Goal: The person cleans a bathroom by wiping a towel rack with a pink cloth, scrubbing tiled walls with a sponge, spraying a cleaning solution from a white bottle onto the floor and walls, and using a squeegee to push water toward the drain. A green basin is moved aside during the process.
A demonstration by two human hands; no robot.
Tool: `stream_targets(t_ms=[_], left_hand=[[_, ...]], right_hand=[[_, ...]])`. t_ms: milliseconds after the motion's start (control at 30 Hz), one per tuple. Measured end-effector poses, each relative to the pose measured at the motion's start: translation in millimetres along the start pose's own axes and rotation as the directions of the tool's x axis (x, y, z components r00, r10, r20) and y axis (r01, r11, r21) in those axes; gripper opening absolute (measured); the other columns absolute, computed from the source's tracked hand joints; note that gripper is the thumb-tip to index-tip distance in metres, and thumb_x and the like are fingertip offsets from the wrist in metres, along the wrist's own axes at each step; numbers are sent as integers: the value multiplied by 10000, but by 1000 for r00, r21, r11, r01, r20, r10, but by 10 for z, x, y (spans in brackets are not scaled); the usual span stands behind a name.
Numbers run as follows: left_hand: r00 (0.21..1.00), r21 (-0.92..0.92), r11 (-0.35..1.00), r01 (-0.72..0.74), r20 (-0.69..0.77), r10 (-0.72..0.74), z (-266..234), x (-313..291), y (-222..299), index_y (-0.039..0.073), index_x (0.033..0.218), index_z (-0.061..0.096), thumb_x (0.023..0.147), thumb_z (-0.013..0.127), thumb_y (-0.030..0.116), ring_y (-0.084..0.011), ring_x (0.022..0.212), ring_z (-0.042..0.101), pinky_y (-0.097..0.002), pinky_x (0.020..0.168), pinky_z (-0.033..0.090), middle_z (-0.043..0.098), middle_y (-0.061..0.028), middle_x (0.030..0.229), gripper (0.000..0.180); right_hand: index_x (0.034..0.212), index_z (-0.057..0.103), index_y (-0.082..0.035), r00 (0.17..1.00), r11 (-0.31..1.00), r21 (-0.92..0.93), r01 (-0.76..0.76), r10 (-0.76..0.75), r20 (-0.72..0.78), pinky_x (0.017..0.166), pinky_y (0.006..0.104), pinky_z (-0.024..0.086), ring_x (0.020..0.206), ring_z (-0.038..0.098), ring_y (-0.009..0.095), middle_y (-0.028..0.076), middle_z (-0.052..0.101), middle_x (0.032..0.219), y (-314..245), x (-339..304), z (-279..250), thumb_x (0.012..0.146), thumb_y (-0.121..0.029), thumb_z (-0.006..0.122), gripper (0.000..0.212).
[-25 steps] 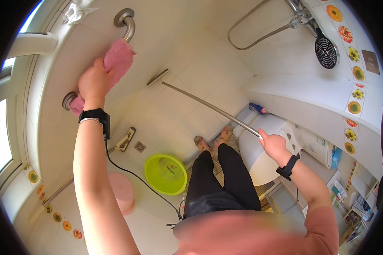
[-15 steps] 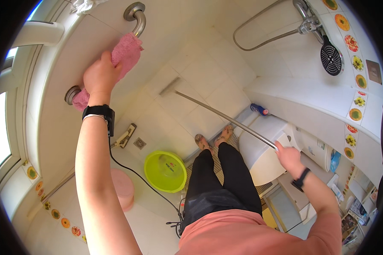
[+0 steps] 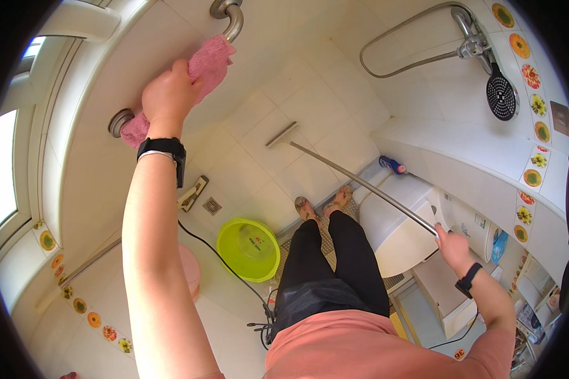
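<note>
My left hand (image 3: 169, 95) is closed round a pink towel (image 3: 212, 66) wrapped about the metal grab bar (image 3: 234, 24) on the left wall. Only the bar's bent upper end and its round wall mounts show past the cloth. Low at the right, my right hand (image 3: 454, 246) grips the end of a long-handled floor squeegee (image 3: 360, 180). Its pole slants away over the white toilet, and the squeegee head rests on the pale floor tiles ahead of my feet.
A lime-green basin (image 3: 248, 250) stands left of my legs, near a floor drain (image 3: 212, 206) and a second tool head (image 3: 193, 193). A pink stool-like object (image 3: 189, 271) is partly behind my left arm. A blue bottle (image 3: 392, 165) lies beside the toilet (image 3: 401, 196). A shower head (image 3: 502, 95) hangs right.
My right hand has drawn back to the right, and the squeegee head has slid rightward over the tiles. My left hand keeps its grip on the towel-wrapped bar. The whole view has shifted slightly.
</note>
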State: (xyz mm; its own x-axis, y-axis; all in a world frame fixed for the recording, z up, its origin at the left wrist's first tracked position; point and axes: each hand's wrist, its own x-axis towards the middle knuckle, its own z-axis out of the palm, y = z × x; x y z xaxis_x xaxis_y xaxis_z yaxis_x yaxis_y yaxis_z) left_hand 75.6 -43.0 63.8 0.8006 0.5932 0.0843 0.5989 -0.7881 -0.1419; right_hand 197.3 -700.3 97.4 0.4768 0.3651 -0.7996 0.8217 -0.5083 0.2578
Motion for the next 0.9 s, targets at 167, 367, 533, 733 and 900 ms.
stream_targets(t_ms=[167,367,533,733,900], left_hand=[[997,-23,999,-36,-73,35,-2,-14,0,124,851,587,728,637,333,-287,621,617,-422,506,481,641,-71,672,248],[999,-25,1000,-15,-39,14,28,-8,-17,133,858,592,728,629,321,-287,616,619,-422,499,482,641,-72,676,231],[999,-32,999,-12,-42,11,29,4,-12,138,852,597,729,633,332,-281,617,625,-421,499,487,642,-73,675,233],[998,-20,999,-29,-56,27,41,-8,-7,139,859,599,726,637,352,-281,628,628,-421,510,494,644,-72,679,254],[999,4,1000,7,-37,-7,3,-13,5,139,876,598,738,623,370,-286,663,636,-432,552,504,656,-80,719,271]], right_hand=[[1192,512,-176,955,969,107,224,-196,-224,460,419,437,557,602,280,94,604,626,-1111,1070,-435,875,-198,471,320],[1224,493,-184,962,973,35,227,-218,-167,493,399,452,586,612,262,82,609,664,-955,1089,-334,879,-184,470,345],[1260,468,-183,998,986,-158,59,-58,12,491,397,457,576,608,262,83,601,650,-20,151,-186,892,-266,512,380],[1134,522,-170,974,984,-12,179,-179,-140,465,410,439,568,609,276,83,597,619,-756,807,-196,875,-234,506,267],[1072,527,-181,943,964,60,260,-240,-230,460,415,433,567,606,288,78,591,606,-993,1321,-184,854,-253,547,230]])
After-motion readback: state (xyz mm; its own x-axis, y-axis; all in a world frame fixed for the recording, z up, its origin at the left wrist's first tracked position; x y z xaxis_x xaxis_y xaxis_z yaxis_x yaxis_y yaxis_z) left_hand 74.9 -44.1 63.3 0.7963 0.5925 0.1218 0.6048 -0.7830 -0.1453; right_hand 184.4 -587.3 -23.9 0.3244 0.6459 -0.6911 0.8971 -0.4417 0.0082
